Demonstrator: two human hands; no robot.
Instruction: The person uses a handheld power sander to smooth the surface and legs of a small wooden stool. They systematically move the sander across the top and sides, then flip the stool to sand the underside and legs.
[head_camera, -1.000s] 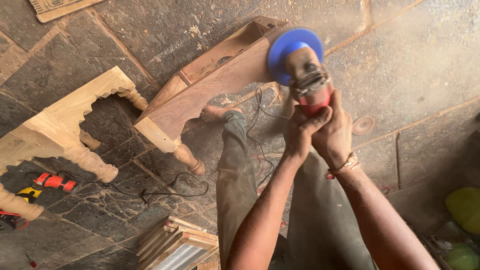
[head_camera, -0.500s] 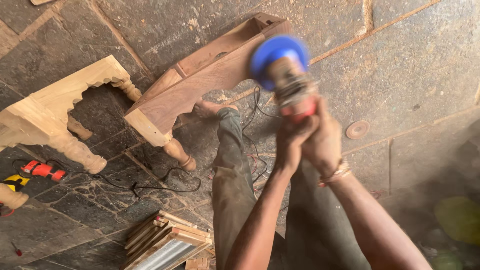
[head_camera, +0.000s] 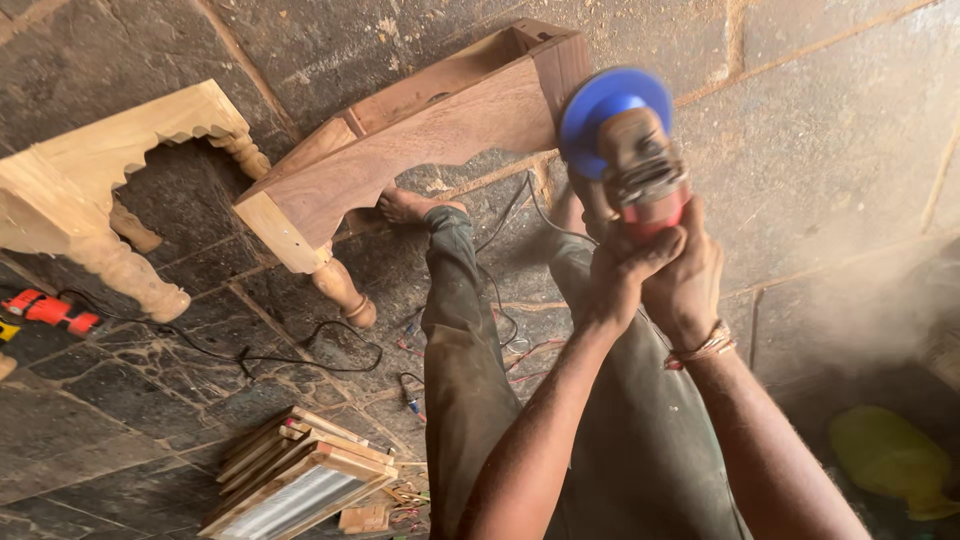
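Since the earlier frames the red-bodied grinder (head_camera: 640, 170) has swung back toward the end of the brown wooden bench (head_camera: 420, 140), and the view has steadied after the blur of half a second ago. Both hands are wrapped round the tool's red rear grip: the left hand (head_camera: 615, 275) curls its fingers tight over the body, and the right hand (head_camera: 690, 280), with a bracelet at the wrist, is clasped against it. The blue disc (head_camera: 610, 115) sits just beside the bench's end board; whether it is touching the wood I cannot tell, since the disc is smeared by motion. The grip itself is mostly hidden under the fingers.

One bare foot (head_camera: 405, 207) rests under the bench, by its turned leg. A paler carved bench (head_camera: 110, 170) is cut off at the left edge, as is a small red tool (head_camera: 50, 310) beside it. Black cable (head_camera: 290, 355) trails over the dark stone-slab floor (head_camera: 830, 140). A stack of wooden frames (head_camera: 300, 475) lies near the bottom. Dusty haze veils the right side, where a yellow-green object (head_camera: 885, 455) is perhaps a bag.
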